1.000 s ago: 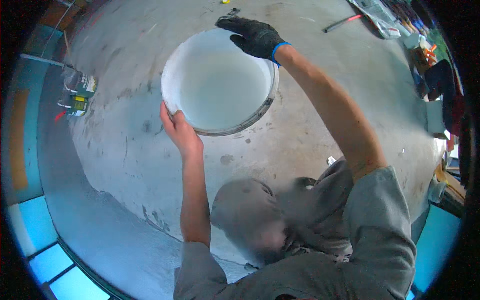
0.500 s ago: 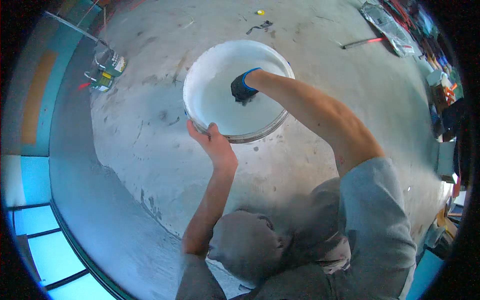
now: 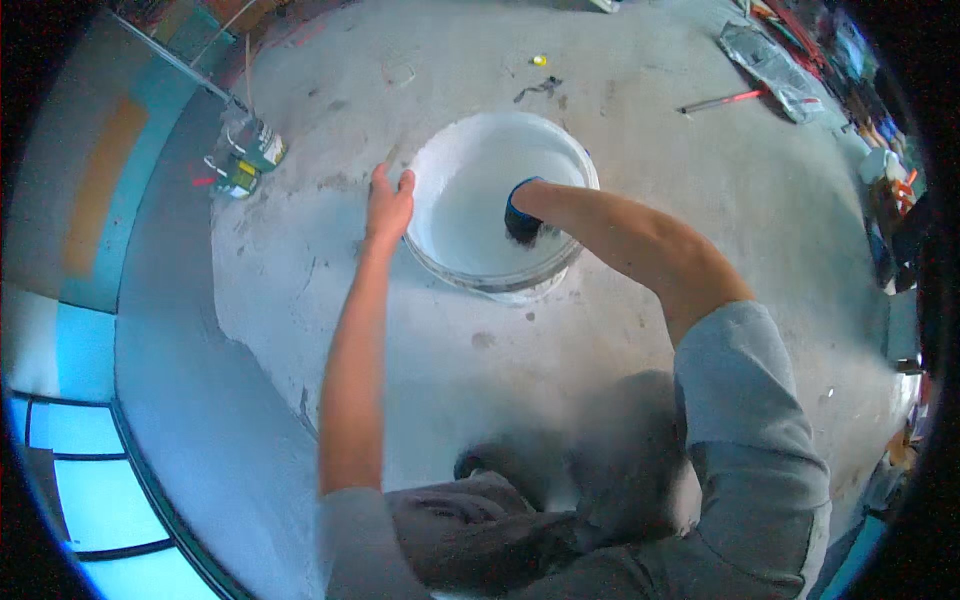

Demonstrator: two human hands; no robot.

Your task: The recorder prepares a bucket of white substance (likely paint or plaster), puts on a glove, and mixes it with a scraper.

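Note:
A big white bucket stands on the concrete floor in front of me, its inside pale and whitish. Down inside it is my right hand, in a dark glove with a blue cuff. Its fingers look bunched together, and whatever they hold is blurred and too dark to make out. My bare left hand is at the bucket's left rim, thumb and fingers apart. The thumb is close to the rim, and I cannot tell whether it touches.
Two dark green cans stand at the far left by the wall. A small yellow roll and a dark strap lie beyond the bucket. At the far right are a red-handled tool, a grey plastic bag and piled clutter.
My left hand has left the bucket's front rim and moved up to its left side. In the picture, the bucket and my gloved right hand sit lower and farther right.

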